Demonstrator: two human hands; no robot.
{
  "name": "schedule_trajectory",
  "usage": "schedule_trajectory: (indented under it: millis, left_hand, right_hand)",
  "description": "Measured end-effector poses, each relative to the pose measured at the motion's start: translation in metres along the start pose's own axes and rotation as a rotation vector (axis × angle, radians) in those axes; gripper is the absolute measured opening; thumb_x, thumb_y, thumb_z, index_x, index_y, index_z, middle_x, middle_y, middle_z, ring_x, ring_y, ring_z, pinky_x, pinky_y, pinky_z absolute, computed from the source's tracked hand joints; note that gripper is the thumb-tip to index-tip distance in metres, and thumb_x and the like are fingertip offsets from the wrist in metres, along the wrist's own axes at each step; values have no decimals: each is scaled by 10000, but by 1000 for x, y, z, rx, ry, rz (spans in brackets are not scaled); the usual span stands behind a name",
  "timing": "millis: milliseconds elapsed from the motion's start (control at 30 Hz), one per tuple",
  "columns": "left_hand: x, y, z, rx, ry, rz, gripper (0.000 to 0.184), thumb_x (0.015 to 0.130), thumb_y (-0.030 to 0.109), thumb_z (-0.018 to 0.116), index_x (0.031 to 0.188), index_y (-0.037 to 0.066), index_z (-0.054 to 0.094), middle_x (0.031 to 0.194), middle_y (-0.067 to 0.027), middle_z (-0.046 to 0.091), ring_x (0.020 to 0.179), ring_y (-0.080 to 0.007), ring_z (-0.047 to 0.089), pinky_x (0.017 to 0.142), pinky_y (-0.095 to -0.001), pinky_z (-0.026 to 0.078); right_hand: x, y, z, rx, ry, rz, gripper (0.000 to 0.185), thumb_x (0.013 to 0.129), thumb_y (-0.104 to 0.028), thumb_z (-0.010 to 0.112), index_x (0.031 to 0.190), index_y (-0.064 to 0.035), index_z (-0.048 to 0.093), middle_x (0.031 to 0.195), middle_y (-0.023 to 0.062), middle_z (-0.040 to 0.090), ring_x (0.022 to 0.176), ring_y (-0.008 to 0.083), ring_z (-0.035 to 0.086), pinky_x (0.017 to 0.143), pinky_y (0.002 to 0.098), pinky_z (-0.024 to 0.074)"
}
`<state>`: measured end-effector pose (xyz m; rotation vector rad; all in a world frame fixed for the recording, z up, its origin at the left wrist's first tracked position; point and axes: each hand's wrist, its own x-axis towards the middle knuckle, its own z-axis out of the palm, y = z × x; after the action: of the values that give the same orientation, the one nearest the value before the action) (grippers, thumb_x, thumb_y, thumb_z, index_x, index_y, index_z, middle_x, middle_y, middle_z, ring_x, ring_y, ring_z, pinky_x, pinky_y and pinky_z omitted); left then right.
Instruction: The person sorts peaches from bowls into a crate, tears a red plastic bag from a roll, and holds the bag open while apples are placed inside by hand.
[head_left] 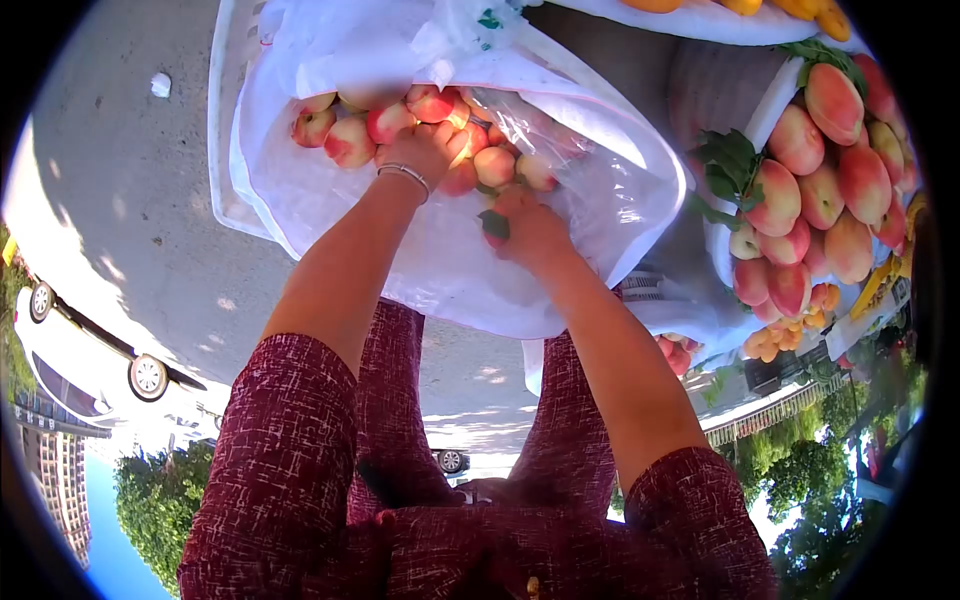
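Observation:
A white plastic bag lining (450, 285) spreads open over a crate, with red-and-yellow peaches (350, 142) heaped at its far side. My left hand (418, 155), with a bracelet at the wrist, reaches in among them. Its fingers curl over a peach (390, 122), their tips partly hidden by the fruit. Nearer me and to the right, my right hand (533, 232) is closed round a reddish peach (493, 240), mostly covered by the hand and a green leaf (494, 223). Just beyond that hand lies another peach (537, 172).
At the right, large peaches (820, 195) with green leaves (728, 165) are piled in another white-lined container. Smaller orange fruit (775, 340) sits below them. Clear plastic film (545, 125) covers part of the bag's inside. A white scrap (160, 85) lies on the pavement (130, 170). A parked car (95, 350) stands to the left.

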<state>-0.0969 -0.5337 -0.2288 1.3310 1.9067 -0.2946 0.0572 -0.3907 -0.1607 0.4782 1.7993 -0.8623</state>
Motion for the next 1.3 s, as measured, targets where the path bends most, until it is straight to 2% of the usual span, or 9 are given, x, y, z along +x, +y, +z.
schedule_trajectory:
  millis: [133,300,367,400,533,600,767,1100,1300]
  left_hand:
    - [10,-6,14,-15,207,113,262,802,151,586,1061,180,568,970,-2,611,822,-180,637,705,-349,510]
    - [6,-7,1,2,119,97,505,709,217,703,1184,173,536,1054,-33,612,947,-208,618,762,-372,510]
    - [0,3,-21,-171,-42,-98,598,657,238,746,1208,161,525,1121,-63,610,1026,-235,596,830,-381,504]
    - [-5,5,-27,-319,30,-104,509,729,307,693,1189,147,547,1129,-108,616,1005,-285,613,872,-403,495]
    - [-47,37,-87,-914,-28,-329,756,611,245,860,1252,59,505,1083,-109,623,976,-238,614,856,-334,502]
    - [-73,43,-88,-1105,8,-353,749,643,217,859,1260,8,489,1090,-107,614,968,-180,600,842,-303,499]
    - [-110,107,-169,-1735,11,-339,780,703,134,825,1336,6,388,1196,-105,576,1086,-208,593,922,-342,504]
    - [-46,220,-284,-1921,-22,-43,812,686,134,826,1348,11,371,1292,-118,507,1197,-242,520,1014,-396,444]
    - [-29,247,-299,-1935,5,-77,815,692,171,832,1348,17,374,1308,-103,502,1219,-230,500,1038,-384,418]
  right_hand:
    - [-64,-2,-46,360,117,-149,765,599,-227,812,1272,-119,466,1223,172,518,1068,357,574,909,416,490]
    - [-173,20,-103,837,297,-148,847,585,-171,865,1305,-78,429,1272,160,484,1176,310,518,1000,375,427]
    - [-215,40,-124,862,416,-94,873,584,-174,874,1320,-72,415,1282,149,475,1188,293,504,1007,377,418]
    - [-234,52,-132,877,474,-63,887,583,-175,878,1328,-68,409,1287,144,471,1194,285,497,1010,379,413]
    - [-293,97,-166,896,926,90,912,577,-144,886,1336,-54,389,1276,137,462,1170,269,489,1002,365,412]
    - [-306,120,-187,836,1146,105,901,583,-126,877,1336,-57,387,1272,136,454,1169,272,485,997,371,418]
    - [-316,173,-259,673,1456,216,856,598,-127,853,1327,-56,410,1282,148,452,1176,295,486,1000,385,417]
    - [-273,257,-348,430,1575,162,768,589,-187,836,1269,-102,490,1201,132,529,1158,315,488,986,419,425]
    - [-279,263,-338,541,1489,137,772,575,-208,841,1258,-110,493,1200,126,535,1144,310,501,973,417,435]
